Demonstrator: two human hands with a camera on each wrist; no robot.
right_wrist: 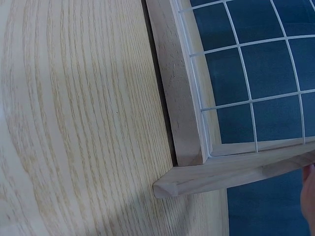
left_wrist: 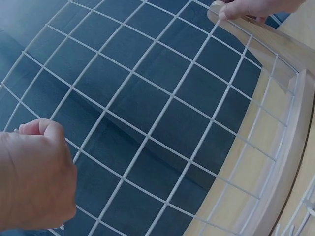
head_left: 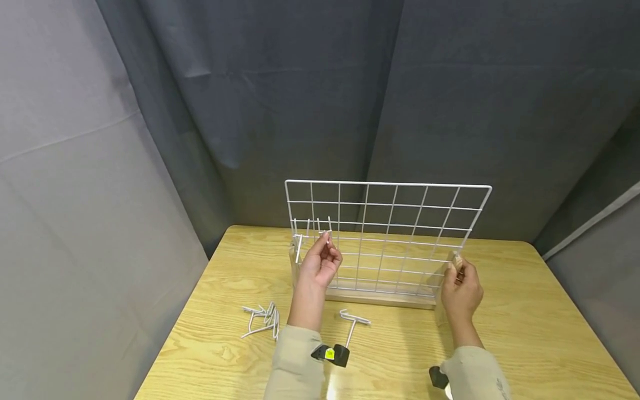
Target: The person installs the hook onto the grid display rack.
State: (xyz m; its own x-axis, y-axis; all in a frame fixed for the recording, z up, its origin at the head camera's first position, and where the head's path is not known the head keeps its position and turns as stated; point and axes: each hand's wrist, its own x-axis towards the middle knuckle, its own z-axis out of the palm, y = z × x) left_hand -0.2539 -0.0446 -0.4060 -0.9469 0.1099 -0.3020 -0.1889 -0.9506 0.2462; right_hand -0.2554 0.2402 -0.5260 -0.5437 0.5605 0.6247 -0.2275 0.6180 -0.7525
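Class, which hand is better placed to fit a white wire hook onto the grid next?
Probably the left hand: it pinches a white wire hook at the left of the white wire grid, while the right hand grips the wooden stand at its right end.

From my head view I get warm, fairly even light on the counter [head_left: 200,350], a small white glare toward its near edge, and a soft shadow before the wooden stand [head_left: 380,299]. The dark grey curtain [head_left: 300,111] reads dim. My wrist views look bluish and slightly hazy; the left one's lens bows the wire grid [left_wrist: 173,96].
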